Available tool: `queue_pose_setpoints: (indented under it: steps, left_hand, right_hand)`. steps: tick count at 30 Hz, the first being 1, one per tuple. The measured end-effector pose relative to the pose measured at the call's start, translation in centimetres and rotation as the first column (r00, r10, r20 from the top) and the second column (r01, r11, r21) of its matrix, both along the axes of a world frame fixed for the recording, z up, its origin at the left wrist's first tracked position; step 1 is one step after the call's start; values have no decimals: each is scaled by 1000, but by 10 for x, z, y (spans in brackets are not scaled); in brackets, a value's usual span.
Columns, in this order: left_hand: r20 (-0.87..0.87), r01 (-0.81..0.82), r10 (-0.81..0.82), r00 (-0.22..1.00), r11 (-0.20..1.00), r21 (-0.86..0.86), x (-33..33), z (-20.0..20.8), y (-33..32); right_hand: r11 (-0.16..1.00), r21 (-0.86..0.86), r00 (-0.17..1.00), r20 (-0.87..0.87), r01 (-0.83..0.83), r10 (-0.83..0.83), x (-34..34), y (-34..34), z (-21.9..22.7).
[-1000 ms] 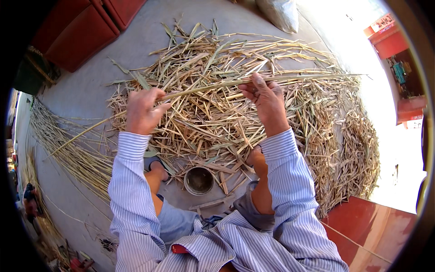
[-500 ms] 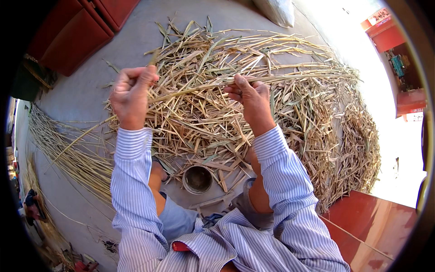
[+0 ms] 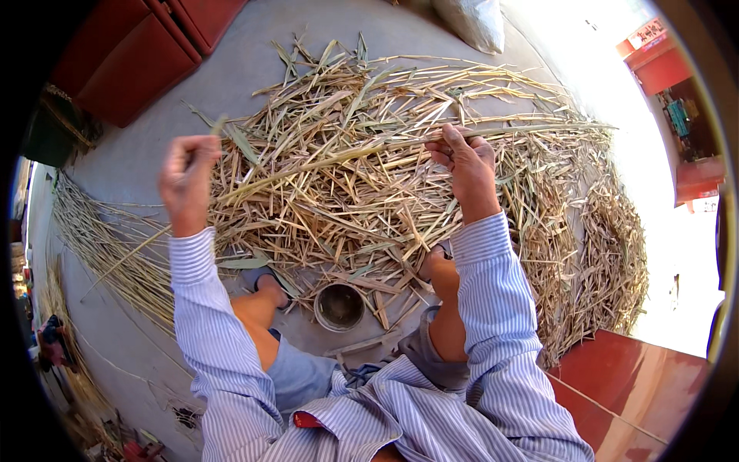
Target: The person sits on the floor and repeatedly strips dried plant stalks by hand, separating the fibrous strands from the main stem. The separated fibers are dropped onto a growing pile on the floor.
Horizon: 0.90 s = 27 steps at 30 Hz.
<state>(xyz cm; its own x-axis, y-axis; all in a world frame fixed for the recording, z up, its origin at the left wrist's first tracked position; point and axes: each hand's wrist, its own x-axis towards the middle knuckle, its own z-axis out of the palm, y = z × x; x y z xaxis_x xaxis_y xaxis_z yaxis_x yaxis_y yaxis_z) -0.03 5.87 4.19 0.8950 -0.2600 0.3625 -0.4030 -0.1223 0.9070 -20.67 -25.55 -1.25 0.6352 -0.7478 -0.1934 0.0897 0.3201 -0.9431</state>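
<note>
A long, pale yellow-green reed stalk (image 3: 331, 160) runs slantwise across the view in front of me. My right hand (image 3: 468, 165) pinches it between thumb and fingers, right of the middle. My left hand (image 3: 187, 181), slightly blurred, is closed at the far left. From its fingertips sticks a short yellow-green piece (image 3: 220, 123), too blurred to name surely. The stalk passes behind my left wrist and comes out again lower left. Beneath both hands spreads a wide heap of dry leaf and stalk scraps (image 3: 339, 208).
A bundle of long stalks (image 3: 115, 246) lies on the floor at left. Between my feet stands a small round metal container (image 3: 339, 307). Red furniture (image 3: 127, 65) is at upper left, a pale sack (image 3: 473, 23) at the top, and a red panel (image 3: 631, 385) at lower right.
My left hand has moved left and somewhat down, with the short piece at its fingertips. My right hand has shifted right, still pinching the stalk. The hands are farther apart.
</note>
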Motion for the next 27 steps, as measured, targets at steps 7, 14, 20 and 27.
queue_pose_setpoints:
  steps: [7, 14, 20, 27]
  left_hand:
    - [447, 152, -479, 755, 792, 591, -27, -39, -39]
    - [-100, 333, -317, 943, 903, 271, -42, -58, -62]
    - [-316, 215, -258, 913, 963, -165, -19, -50, -47]
    - [481, 59, -336, 810, 862, 503, -27, -54, -53]
  right_hand:
    - [999, 27, 999, 41, -27, 26, 9, 13, 2]
    - [998, 36, 997, 57, -48, 46, 10, 12, 8]
    - [999, 44, 999, 35, -22, 21, 3, 4, 5]
    - [1000, 20, 1000, 27, -9, 9, 2, 1, 9]
